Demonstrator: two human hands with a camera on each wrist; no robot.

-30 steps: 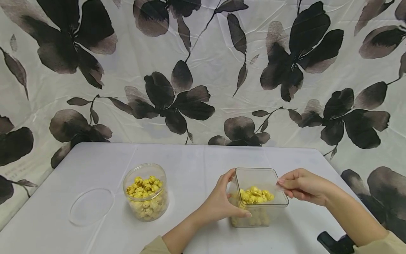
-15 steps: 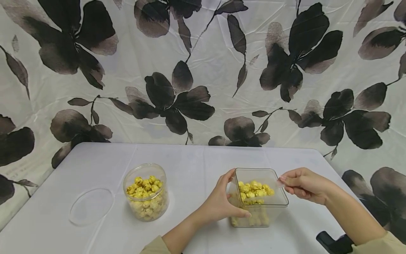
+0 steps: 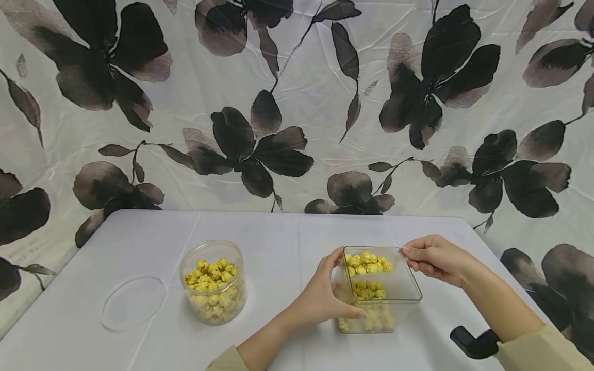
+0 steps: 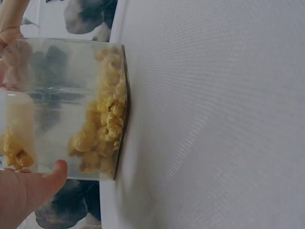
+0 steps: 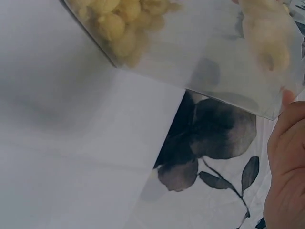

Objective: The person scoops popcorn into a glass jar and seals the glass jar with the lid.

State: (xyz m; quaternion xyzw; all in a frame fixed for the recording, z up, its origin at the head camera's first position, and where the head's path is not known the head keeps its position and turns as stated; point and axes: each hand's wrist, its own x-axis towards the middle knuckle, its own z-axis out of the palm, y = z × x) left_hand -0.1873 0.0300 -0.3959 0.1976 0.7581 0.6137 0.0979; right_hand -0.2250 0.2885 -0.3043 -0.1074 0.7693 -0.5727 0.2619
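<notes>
A clear square container (image 3: 406, 288) with yellow popcorn in its lower part stands on the table. My left hand (image 3: 320, 296) grips its left side, with the thumb along the front wall. My right hand (image 3: 436, 260) pinches the end of a translucent scoop (image 4: 21, 112) at the container's back right rim. Popcorn pieces (image 3: 368, 263) sit on the scoop, above the popcorn lower down (image 3: 368, 291). The scoop is see-through, so its full outline is hard to make out. In the right wrist view, my right hand (image 5: 288, 167) is at the container's top corner.
Left of the container stands a round clear jar (image 3: 213, 283) filled with popcorn, its top uncovered. A clear round lid (image 3: 134, 303) lies flat on the white table (image 3: 269, 247) farther left. A black strap-like piece (image 3: 475, 342) shows by the right sleeve.
My right hand has moved up and slightly left, raising the scoop with popcorn on it inside the container. My left hand and the container have stayed put.
</notes>
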